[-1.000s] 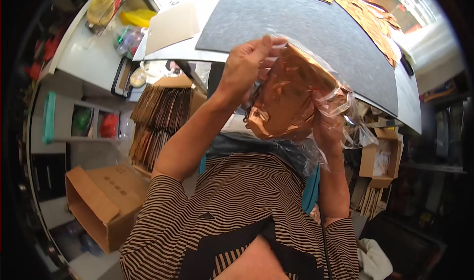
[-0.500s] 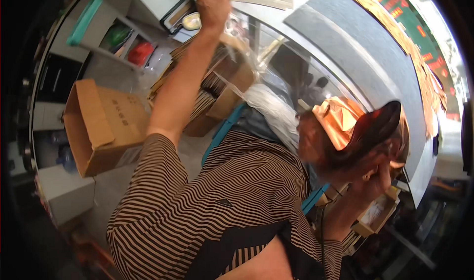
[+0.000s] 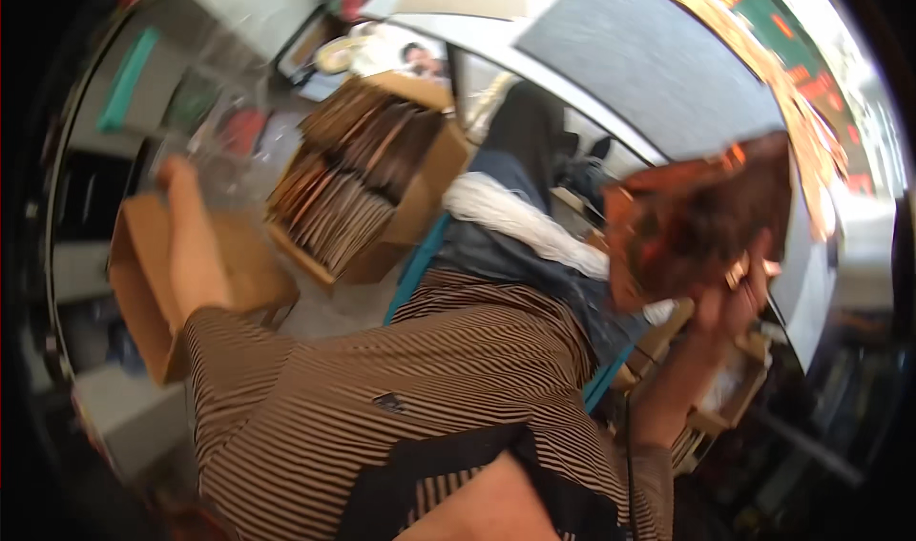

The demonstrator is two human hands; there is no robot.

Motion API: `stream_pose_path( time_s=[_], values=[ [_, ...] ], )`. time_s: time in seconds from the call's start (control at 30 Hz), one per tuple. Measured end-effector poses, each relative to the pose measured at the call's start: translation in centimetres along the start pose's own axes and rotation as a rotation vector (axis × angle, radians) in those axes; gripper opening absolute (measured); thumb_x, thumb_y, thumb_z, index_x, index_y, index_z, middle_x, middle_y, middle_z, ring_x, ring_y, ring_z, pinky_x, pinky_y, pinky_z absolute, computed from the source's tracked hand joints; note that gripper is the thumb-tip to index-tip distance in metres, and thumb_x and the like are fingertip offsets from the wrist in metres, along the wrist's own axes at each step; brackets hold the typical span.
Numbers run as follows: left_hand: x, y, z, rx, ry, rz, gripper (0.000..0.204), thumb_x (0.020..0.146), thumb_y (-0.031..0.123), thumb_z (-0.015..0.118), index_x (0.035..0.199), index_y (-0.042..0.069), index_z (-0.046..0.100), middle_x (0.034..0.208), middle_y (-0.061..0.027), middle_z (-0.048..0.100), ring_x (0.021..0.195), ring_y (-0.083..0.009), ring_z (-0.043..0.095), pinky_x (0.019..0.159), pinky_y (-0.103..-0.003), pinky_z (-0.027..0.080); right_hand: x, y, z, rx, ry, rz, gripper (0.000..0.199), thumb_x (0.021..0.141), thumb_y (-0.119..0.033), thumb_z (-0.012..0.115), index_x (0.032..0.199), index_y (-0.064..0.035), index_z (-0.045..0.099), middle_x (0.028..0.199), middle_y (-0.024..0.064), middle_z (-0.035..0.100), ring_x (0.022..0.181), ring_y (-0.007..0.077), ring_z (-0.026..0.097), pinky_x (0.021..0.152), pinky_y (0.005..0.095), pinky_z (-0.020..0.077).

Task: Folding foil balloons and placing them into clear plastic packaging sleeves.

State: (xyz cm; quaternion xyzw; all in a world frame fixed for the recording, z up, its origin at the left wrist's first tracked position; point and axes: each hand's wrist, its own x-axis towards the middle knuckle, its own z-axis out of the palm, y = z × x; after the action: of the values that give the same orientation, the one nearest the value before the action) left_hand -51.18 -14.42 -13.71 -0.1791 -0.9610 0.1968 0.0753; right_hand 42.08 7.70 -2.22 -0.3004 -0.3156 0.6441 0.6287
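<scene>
My right hand [image 3: 733,298] grips a shiny copper-coloured foil bag [image 3: 701,207] by its lower right edge, near the table. The bag stands fairly flat and spread, its surface creased and reflective. My left arm reaches out to the left, and my left hand [image 3: 178,171] is over the far end of a tipped cardboard box [image 3: 253,245]. Thin clear plastic [image 3: 234,126] stretches beside that hand and appears to be held in it; motion smears the fingers. White string-like material [image 3: 515,218] lies in a bundle across my lap.
An open cardboard box [image 3: 420,221] packed with brown flat pieces stands left of my knees. A table with a grey mat [image 3: 630,59] is ahead, copper-coloured sheets [image 3: 778,73] along its far edge. Another small carton [image 3: 739,388] sits at the right.
My left hand has swung from the table's far left down and left, with clear plastic moving along. The foil bag in my right hand has turned from bunched and open to flatter.
</scene>
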Motion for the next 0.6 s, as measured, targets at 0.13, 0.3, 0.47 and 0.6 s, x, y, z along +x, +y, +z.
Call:
stream_pose_path(
  time_s=[0.13, 0.3, 0.47, 0.6],
  values=[
    [-3.3, 2.3, 0.4, -0.617, 0.149, -0.546, 0.047, 0.093, 0.035, 0.07, 0.12, -0.003, 0.069, 0.123, -0.0254, 0.068, 0.114, -0.0365, 0.067, 0.094, -0.042, 0.055, 3.4, 1.6, 3.5, -0.074, 0.029, -0.087, 0.034, 0.107, -0.02, 0.051, 0.139, -0.0098, 0.055, 0.118, 0.0065, 0.07, 0.08, 0.0147, 0.07, 0.066, 0.0274, 0.0587],
    [-22.1, 21.6, -15.7, -1.652, 0.05, 0.516, 0.042, 0.106, 0.023, 0.053, 0.138, -0.005, 0.054, 0.134, -0.0156, 0.061, 0.12, -0.0238, 0.061, 0.101, -0.035, 0.05, 5.7, 2.4, 6.6, -0.013, 0.333, -0.086, 0.028, 0.101, -0.018, 0.063, 0.128, -0.0095, 0.065, 0.102, -0.0024, 0.069, 0.063, 0.0084, 0.06, 0.047, 0.024, 0.04],
    [-43.2, 30.8, -29.1, -1.916, -0.812, 1.285, 0.071, 0.098, 0.024, 0.069, 0.15, -0.006, 0.031, 0.141, -0.0251, 0.055, 0.127, -0.0295, 0.058, 0.11, -0.04, 0.045, 7.1, 1.9, 9.0, 0.055, 0.22, -0.018, 0.027, 0.1, -0.017, 0.066, 0.125, -0.0074, 0.067, 0.104, -0.0025, 0.071, 0.069, 0.004, 0.06, 0.052, 0.0189, 0.0423],
    [-46.9, 36.5, -35.2, -1.939, -1.285, 1.279, 0.076, 0.093, 0.018, 0.076, 0.149, -0.004, 0.031, 0.134, -0.0232, 0.06, 0.12, -0.0259, 0.063, 0.104, -0.039, 0.051, 8.8, 0.7, 7.9, 0.13, 0.284, -0.018, 0.025, 0.101, -0.017, 0.064, 0.125, -0.0083, 0.066, 0.108, -0.0008, 0.072, 0.062, 0.0028, 0.057, 0.051, 0.0182, 0.0433]
  ],
)
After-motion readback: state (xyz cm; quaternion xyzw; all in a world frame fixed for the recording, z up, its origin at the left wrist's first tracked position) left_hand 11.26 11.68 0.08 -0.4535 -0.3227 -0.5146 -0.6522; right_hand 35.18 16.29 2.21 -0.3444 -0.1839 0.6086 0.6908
